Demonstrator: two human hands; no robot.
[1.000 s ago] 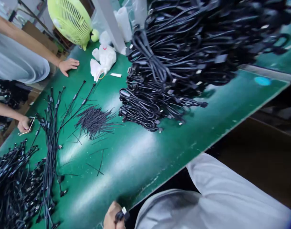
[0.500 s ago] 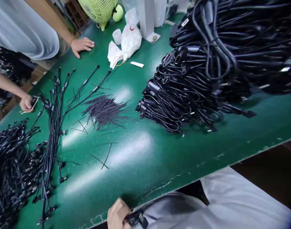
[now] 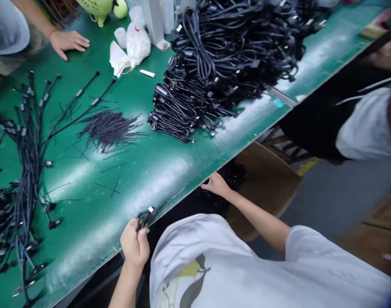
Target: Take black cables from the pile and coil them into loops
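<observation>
At the table's front edge my left hand is closed around a folded black cable, whose metal plug tip sticks up past the fingers. My right hand is low beside the table edge, over black cables in a cardboard box. Its thumb and forefinger look apart, with nothing visible between them; the edge partly hides the fingertips. On the green table lie a loose heap of thin black ties and a big pile of coiled black cables. Straight cables with plugs are bunched at left.
Across the table a co-worker's hand rests flat. Near it stand a white plastic bag, a green fan and a small white tube. Another person's sleeve shows at right. The table edge runs diagonally between my hands.
The view has swung to the right. My left hand, still holding the cable, now shows above the table edge. My right arm has come into view, reaching down by the box.
</observation>
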